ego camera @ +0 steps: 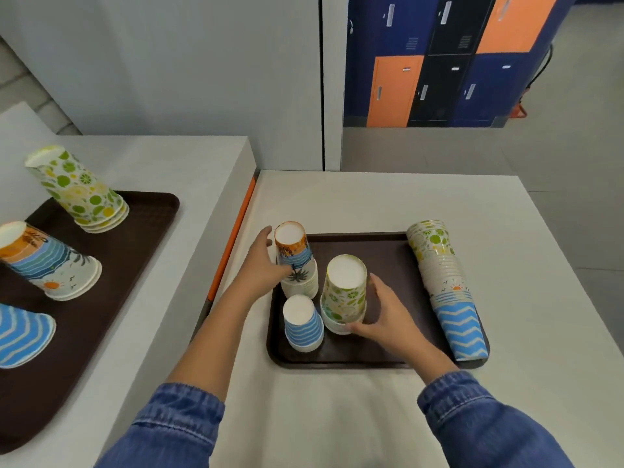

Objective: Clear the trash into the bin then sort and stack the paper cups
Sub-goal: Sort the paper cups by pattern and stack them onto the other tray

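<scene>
A dark brown tray (388, 361) lies on the white table in front of me. On it three upside-down cup stacks stand: a beach-print stack (297, 261), a lime-print stack (344, 293) and a blue-wave stack (302, 324). My left hand (261, 261) grips the beach-print stack from its left side. My right hand (385, 314) wraps around the base of the lime-print stack from the right. A long mixed stack of cups (445, 288) lies on its side along the tray's right edge.
A second brown tray (135, 231) sits on the left table, with a lime-print stack (77, 190), a beach-print stack (47, 261) and a blue-wave stack (20, 336) on it. An orange-edged gap (233, 241) separates the tables. Lockers (449, 62) stand beyond.
</scene>
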Available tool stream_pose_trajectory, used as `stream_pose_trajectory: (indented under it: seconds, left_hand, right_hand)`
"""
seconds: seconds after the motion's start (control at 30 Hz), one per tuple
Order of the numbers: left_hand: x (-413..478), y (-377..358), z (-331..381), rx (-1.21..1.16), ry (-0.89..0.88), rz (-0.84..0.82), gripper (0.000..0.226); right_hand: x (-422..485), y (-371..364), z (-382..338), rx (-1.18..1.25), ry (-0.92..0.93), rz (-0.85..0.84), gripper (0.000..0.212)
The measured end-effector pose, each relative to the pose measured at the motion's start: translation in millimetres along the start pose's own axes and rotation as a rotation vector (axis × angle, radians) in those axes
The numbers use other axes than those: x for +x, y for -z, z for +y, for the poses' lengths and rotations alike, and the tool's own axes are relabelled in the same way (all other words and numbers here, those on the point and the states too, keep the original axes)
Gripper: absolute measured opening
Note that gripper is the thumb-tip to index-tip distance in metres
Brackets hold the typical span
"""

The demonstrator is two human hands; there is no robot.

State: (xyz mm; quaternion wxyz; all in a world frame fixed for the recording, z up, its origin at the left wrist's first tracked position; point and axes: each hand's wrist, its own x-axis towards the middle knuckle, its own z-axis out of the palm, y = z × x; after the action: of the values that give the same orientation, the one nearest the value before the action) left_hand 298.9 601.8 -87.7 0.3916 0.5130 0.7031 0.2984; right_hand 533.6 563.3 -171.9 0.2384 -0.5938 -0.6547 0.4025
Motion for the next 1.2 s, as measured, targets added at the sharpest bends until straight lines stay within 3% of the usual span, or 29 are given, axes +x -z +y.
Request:
stream_pose_trajectory:
  seconds: [0.13,0.2,0.33,0.43,0.5,0.63,0.8,0.9,1.07,1.2]
  left_hand:
    - [-16,8,33,0.068,-0.227,0.334,0.057]
    - [-31,-2,62,0.073,-0.374,0.423,0.048]
    - [-45,-51,121,0.124,-0.649,0.355,0.032]
    - [-35,-107,151,0.291,-0.799,0.21,0.031]
    - [-15,-148,161,0.552,-0.836,0.085,0.036]
    - [29,-213,154,1.32,-0.865,-0.117,0.044]
    - [79,-241,138,1.87,-0.816,-0.274,0.063]
    - [97,-249,133,1.976,-0.761,-0.331,0.063]
    - [107,-258,119,1.956,-0.797,-0.407,0.057]
    - [109,-250,122,1.913,-0.832,-0.439,0.052]
  right_hand:
    - [-33,47,29,-0.099,-0.075,0.517,0.062]
    - [-44,73,51,-0.145,-0.217,0.666,0.063]
    - [-40,86,88,-0.22,-0.429,0.487,0.088]
    - [-33,84,98,-0.197,-0.402,0.414,0.075]
    - [-29,88,103,-0.194,-0.393,0.376,0.07]
    - [-22,95,111,-0.217,-0.358,0.292,0.061]
    - [-20,99,116,-0.187,-0.315,0.241,0.057]
    - [-19,102,118,-0.134,-0.299,0.239,0.056]
    - [-22,110,121,0.033,-0.288,0.249,0.054]
    - [-26,128,125,0.197,-0.315,0.373,0.057]
